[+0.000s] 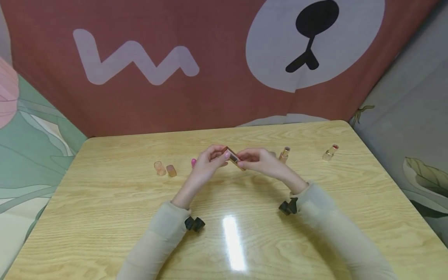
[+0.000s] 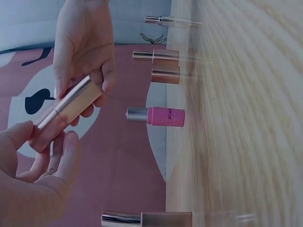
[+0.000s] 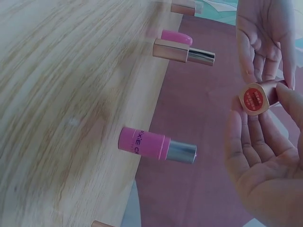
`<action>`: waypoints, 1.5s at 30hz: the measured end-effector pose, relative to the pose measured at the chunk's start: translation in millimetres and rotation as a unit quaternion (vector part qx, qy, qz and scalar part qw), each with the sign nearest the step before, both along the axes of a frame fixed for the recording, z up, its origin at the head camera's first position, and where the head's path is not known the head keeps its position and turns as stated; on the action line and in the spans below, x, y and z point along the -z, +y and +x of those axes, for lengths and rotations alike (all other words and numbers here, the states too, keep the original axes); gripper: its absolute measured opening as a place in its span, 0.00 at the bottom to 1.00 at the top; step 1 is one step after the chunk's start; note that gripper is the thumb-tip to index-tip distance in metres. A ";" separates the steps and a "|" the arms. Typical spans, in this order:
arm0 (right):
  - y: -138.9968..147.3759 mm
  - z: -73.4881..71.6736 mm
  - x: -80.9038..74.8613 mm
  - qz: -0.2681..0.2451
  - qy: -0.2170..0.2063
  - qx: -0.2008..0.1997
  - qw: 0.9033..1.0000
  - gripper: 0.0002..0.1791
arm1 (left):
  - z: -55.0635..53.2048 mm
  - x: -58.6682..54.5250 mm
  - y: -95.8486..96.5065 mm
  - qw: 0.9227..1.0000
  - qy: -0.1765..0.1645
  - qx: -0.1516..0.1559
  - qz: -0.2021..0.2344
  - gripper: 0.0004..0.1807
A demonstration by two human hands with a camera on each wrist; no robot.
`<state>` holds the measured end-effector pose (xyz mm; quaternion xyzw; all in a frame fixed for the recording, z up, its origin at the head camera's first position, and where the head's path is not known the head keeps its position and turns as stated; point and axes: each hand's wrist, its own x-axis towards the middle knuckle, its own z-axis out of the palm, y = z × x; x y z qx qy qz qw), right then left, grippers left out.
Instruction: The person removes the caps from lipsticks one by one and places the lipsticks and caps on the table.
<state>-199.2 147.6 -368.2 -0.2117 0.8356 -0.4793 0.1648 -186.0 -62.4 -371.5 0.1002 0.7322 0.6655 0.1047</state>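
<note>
Out in front of me, above the table, both hands are on one rose-gold lipstick tube [image 1: 233, 158] [image 2: 71, 108] [image 3: 271, 90]. My left hand [image 1: 206, 163] [image 2: 42, 175] [image 3: 267, 38] pinches its upper-left end between thumb and fingers. The lower-right end is gripped by my right hand [image 1: 262, 161] [image 2: 87, 40] [image 3: 265, 161]. A red round label [image 3: 254, 99] marks the base on that side. The tube is tilted, and a seam line crosses its body. Behind it in the left wrist view stands an uncapped pink lipstick [image 2: 165, 116] [image 3: 144, 143] with a silver upper part.
A clear cap [image 1: 160, 168] and a pinkish cap [image 1: 171, 170] stand on the left. A bright pink rounded piece [image 1: 193, 162] shows beside my left hand. To the right stand an uncapped lipstick [image 1: 284, 154] and a clear-based lipstick [image 1: 330, 152]. A cloth wall borders the wooden table [image 1: 105, 217].
</note>
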 end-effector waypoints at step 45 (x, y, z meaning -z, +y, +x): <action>14.5 -5.7 17.5 -0.002 -0.003 0.027 1.000 0.16 | -1.3 -10.2 -20.4 0.988 -0.021 -0.103 0.113 0.16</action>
